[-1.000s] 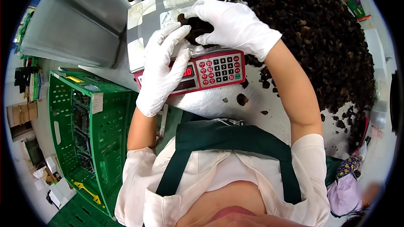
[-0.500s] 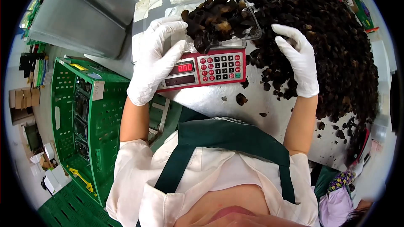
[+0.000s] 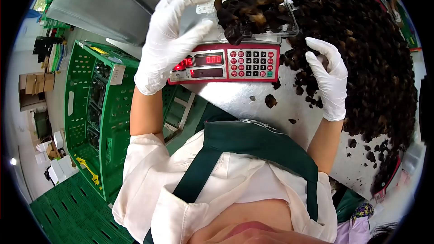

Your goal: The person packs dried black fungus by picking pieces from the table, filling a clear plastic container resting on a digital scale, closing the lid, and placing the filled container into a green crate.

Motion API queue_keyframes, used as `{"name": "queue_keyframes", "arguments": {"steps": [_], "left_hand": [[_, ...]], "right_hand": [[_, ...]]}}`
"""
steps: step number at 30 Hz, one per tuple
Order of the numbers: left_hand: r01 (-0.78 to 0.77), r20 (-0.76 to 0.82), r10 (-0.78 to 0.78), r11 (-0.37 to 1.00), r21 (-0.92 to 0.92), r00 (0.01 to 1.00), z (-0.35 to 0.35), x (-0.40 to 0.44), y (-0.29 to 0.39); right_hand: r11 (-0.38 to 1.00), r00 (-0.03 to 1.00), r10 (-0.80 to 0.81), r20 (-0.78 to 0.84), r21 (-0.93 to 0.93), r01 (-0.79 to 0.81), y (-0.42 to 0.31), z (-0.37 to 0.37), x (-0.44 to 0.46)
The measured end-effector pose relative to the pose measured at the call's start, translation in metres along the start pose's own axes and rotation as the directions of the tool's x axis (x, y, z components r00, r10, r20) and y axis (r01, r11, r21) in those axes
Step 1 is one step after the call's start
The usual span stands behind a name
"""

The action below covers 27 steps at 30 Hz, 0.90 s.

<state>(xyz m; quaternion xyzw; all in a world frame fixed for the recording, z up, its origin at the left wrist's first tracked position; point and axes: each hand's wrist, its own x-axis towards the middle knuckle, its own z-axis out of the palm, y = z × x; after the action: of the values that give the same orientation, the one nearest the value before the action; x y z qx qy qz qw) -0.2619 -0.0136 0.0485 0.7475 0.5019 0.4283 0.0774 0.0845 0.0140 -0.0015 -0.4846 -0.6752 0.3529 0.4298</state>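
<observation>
A clear plastic tray (image 3: 293,18) piled with dark wood ear mushrooms (image 3: 253,13) rests on a red-fronted electronic scale (image 3: 273,79). My left hand (image 3: 165,40), in a white glove, is open beside the tray's left end, thumb and fingers spread apart. It partly hides the scale's lit red display; 0.00 shows in one window. My right hand (image 3: 332,81), also gloved, hovers over the near edge of a large mushroom heap (image 3: 361,63). Its fingers are curved, with a gap between thumb and forefinger, and I see nothing gripped there.
At upper left stands a large grey bin (image 3: 108,9). Below it, a green crate (image 3: 106,131) holds clear plastic trays. Loose mushroom bits lie on the metal table (image 3: 235,97). Another person's lilac clothing (image 3: 355,230) shows at lower right.
My left hand has come away from the tray and opened wider. The view has shifted, uncovering more of the display. My right hand has moved slightly lower, still over the heap's edge.
</observation>
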Motion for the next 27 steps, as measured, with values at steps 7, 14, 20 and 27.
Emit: {"name": "queue_keyframes", "arguments": {"steps": [7, 14, 20, 27], "left_hand": [[-0.274, 0.293, 0.184, 0.912, 0.305, 0.938, 0.033, -0.006, 0.005], [0.263, 0.045, -0.260, 0.942, -0.207, 0.965, 0.043, 0.002, -0.010], [0.011, 0.187, -0.046, 0.983, 0.184, 0.981, 0.055, 0.026, -0.014], [-0.052, 0.254, -0.028, 0.951, 0.304, 0.967, 0.045, 0.029, -0.015]], "right_hand": [[0.999, 1.000, -0.016, 0.005, -0.034, 0.016, 0.005, -0.002, -0.003], [0.999, 0.988, 0.043, -0.151, 0.011, -0.042, 0.022, -0.025, -0.014], [0.976, 0.945, 0.215, -0.245, 0.092, -0.198, 0.048, -0.048, -0.040], [0.901, 0.998, 0.005, 0.065, -0.433, 0.023, 0.066, 0.020, -0.034]]}}
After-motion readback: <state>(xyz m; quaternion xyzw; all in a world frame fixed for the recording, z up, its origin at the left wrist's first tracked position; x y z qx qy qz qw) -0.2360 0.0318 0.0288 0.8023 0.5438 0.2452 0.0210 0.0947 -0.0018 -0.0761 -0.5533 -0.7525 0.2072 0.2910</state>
